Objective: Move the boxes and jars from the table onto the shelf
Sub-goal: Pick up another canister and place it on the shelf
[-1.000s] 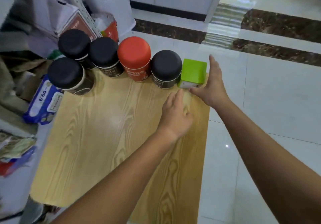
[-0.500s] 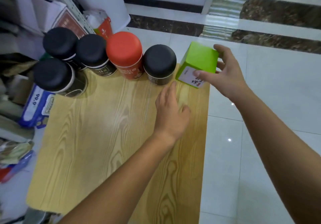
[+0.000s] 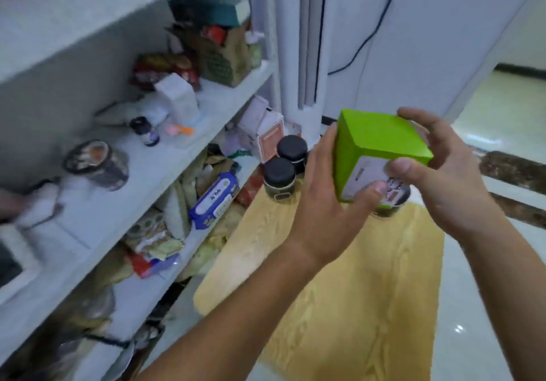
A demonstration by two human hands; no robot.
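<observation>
I hold the green box (image 3: pixel 381 138) in the air between both hands, above the far end of the worktop (image 3: pixel 354 277) and to the right of the shelf (image 3: pixel 189 171). My left hand (image 3: pixel 322 206) clasps its left face with the thumb hooked across the labelled front. My right hand (image 3: pixel 452 185) pinches it from the other side, thumb on the label and fingers (image 3: pixel 416 116) curled over the back edge. The black-lidded jars (image 3: pixel 279 171) stand just beside my left wrist, so I judge the swing to the left should go over their lids rather than through them. The middle board looks to have bare room between the small dark bottle (image 3: pixel 144 131) and the round tin (image 3: pixel 97 163), and I would aim there. It is best to keep the box level, set its base flat, slide it back from the lip, and loosen both grips only once it sits.
</observation>
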